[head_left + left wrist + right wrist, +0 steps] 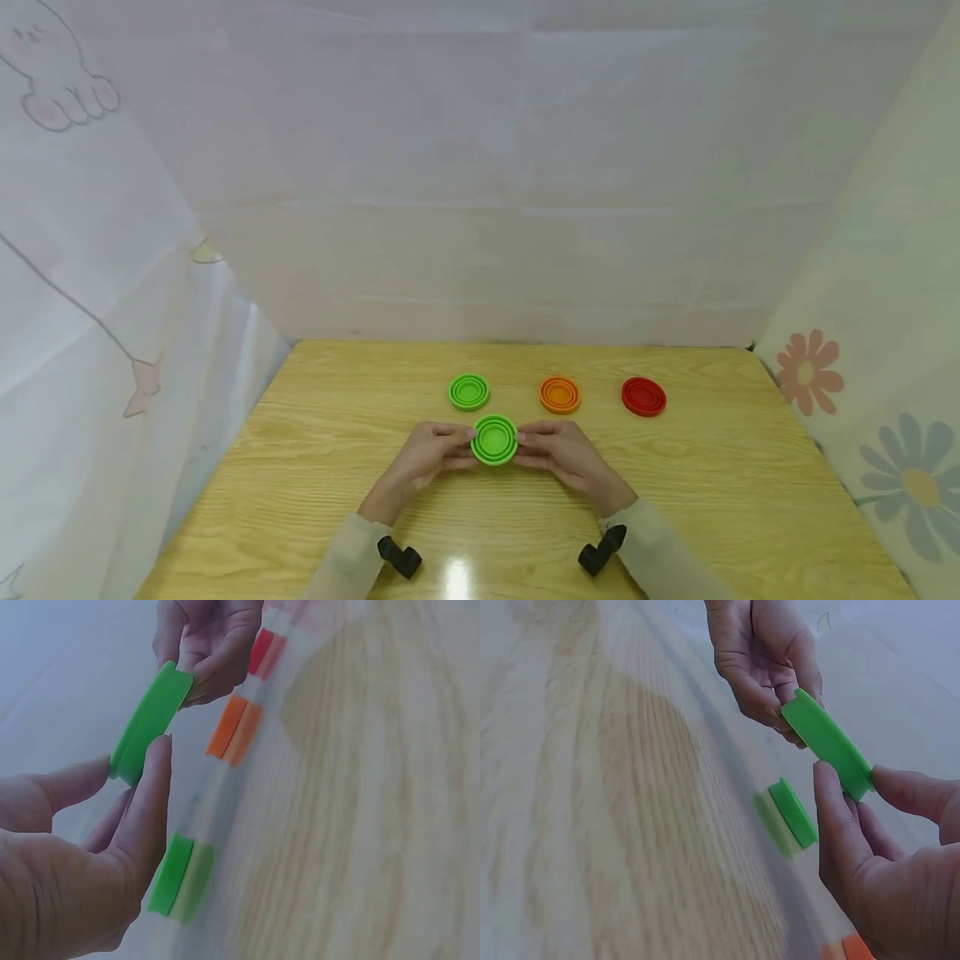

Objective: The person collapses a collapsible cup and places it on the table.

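Observation:
A round green collapsible cup, folded flat into concentric rings, is held up off the table between both hands. My left hand pinches its left edge between thumb and fingers. On the opposite edge, my right hand pinches it the same way. Both wrist views show the held green cup side-on as a thin disc, tilted, with the thumbs at its rim and fingertips beneath. Just beyond the hands lies a second flattened green cup on the table.
To the right of that second green cup lie a flattened orange cup and a red one, in a row. The wooden table ends at a pale curtain behind. Patterned cloth hangs on both sides.

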Action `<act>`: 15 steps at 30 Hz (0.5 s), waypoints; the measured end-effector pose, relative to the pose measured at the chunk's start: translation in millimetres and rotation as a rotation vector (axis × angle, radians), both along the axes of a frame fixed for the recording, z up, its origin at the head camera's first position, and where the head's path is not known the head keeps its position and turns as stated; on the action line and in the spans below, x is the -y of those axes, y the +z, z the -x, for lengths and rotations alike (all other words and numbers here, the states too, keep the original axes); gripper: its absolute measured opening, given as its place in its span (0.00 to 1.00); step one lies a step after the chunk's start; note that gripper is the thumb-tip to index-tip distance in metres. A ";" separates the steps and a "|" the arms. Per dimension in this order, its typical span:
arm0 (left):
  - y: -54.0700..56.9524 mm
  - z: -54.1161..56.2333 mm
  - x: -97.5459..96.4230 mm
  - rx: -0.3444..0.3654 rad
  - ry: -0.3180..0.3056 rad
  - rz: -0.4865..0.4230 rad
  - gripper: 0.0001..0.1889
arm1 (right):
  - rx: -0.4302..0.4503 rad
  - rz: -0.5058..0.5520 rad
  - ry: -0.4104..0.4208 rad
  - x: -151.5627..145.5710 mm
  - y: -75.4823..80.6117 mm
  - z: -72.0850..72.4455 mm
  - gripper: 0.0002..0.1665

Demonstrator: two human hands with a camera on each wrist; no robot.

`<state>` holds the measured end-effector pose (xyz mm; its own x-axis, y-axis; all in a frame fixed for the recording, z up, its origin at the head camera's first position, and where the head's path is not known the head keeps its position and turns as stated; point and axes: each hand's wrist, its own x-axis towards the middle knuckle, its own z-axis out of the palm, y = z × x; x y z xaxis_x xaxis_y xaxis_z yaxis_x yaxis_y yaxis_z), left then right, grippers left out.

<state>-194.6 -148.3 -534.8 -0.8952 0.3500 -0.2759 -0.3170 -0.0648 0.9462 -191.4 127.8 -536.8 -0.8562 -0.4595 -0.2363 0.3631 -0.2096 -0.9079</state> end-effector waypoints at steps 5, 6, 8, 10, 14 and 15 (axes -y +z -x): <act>3.7 7.4 16.9 -0.006 0.005 0.026 0.20 | 0.021 0.025 -0.014 18.1 0.9 7.5 0.25; 4.6 8.6 20.5 -0.006 0.005 0.035 0.21 | 0.019 0.028 -0.017 22.2 0.8 9.1 0.24; 6.2 11.6 27.9 0.004 0.013 0.045 0.21 | 0.014 0.028 -0.022 30.4 0.4 12.5 0.24; 7.6 14.4 36.1 0.012 0.020 0.054 0.21 | 0.014 0.029 -0.026 39.0 0.4 16.2 0.23; 11.9 21.6 54.1 0.009 0.036 0.083 0.22 | 0.015 0.033 -0.047 59.2 3.3 24.9 0.21; 13.1 23.5 59.1 0.005 0.037 0.091 0.22 | 0.017 0.036 -0.053 65.0 4.4 27.2 0.21</act>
